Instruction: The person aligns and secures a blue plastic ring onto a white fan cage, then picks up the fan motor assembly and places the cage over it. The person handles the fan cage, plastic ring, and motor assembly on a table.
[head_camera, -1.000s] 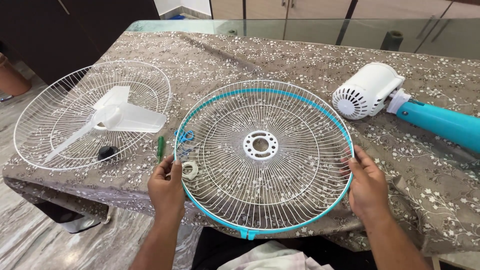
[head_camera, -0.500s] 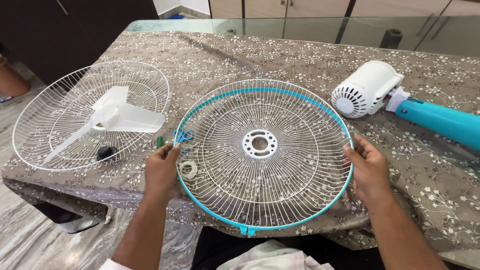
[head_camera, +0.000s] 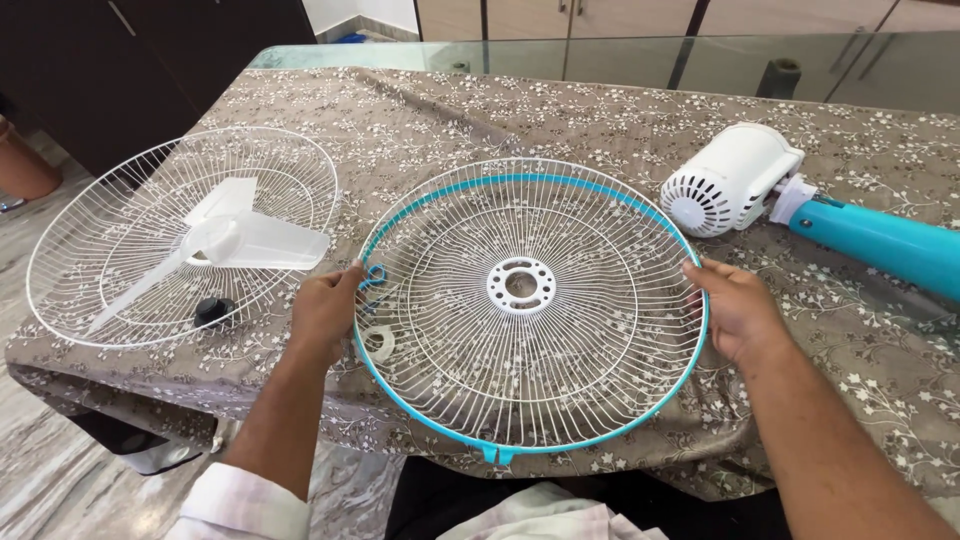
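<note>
Two hands on one grille right now. Biggest thing is the table (head_camera: 620, 110), covered in a brown floral cloth that looks soft and a bit rumpled. Near centre sits the rear fan guard (head_camera: 530, 300), a round dish of thin white wire with a blue plastic rim and a white hub plate with holes. My left hand (head_camera: 325, 305) is closed on its left rim, my right hand (head_camera: 735, 310) is closed on the right rim, thumbs on top.

Far left lies the front guard (head_camera: 110, 290), plain white wire, with the translucent fan blade (head_camera: 235, 240) and a black knob (head_camera: 213, 309) resting in it. Far right is the white ribbed motor housing (head_camera: 730, 180) on its blue pole (head_camera: 880, 245).

So, my guess: everything's apart, nothing mounted on the motor yet. A small white ring nut (head_camera: 380, 341) sits under the wires.
</note>
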